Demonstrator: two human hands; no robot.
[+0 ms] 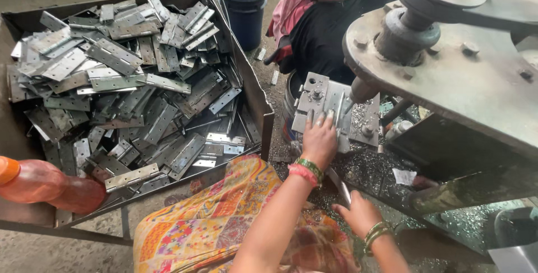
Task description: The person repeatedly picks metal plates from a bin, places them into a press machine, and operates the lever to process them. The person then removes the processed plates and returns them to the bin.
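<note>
My left hand (319,138), with red and green bangles at the wrist, lies on a grey hinge plate (336,105) and holds it on the metal fixture (364,124) under the press spindle (361,89). My right hand (358,212), lower down, grips one end of another narrow hinge plate (339,186) that points up toward the left wrist. My lap is covered by patterned orange cloth (224,217).
A large metal tray (259,96) on the left holds several loose hinges (129,88). An orange bottle (39,183) lies at its near corner. A blue bucket (244,4) and another seated person (319,32) are beyond. The press body (465,77) overhangs the right. Metal shavings (370,166) cover the base.
</note>
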